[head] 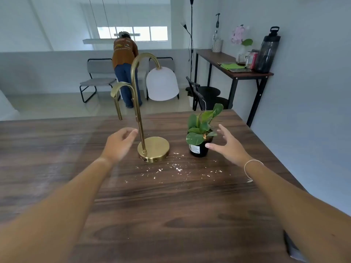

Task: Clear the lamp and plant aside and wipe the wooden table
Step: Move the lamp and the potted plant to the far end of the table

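A brass lamp (153, 149) with a curved neck and a white dome shade (162, 86) stands in the middle of the wooden table (171, 215). To its right sits a small green plant in a black pot (199, 141). My left hand (119, 143) hovers just left of the lamp's stem, fingers loosely curled, holding nothing. Spread open, my right hand (228, 147) is just right of the pot, with the thumb near its side and no grip on it. White crumbs (178, 168) lie scattered on the wood in front of both objects.
A grey object (294, 247) lies at the table's right edge by my right arm. Beyond the table stand black chairs (207, 95), a side table (237, 71) with a dark bottle and flowers, and a person (125, 73) near grey chairs.
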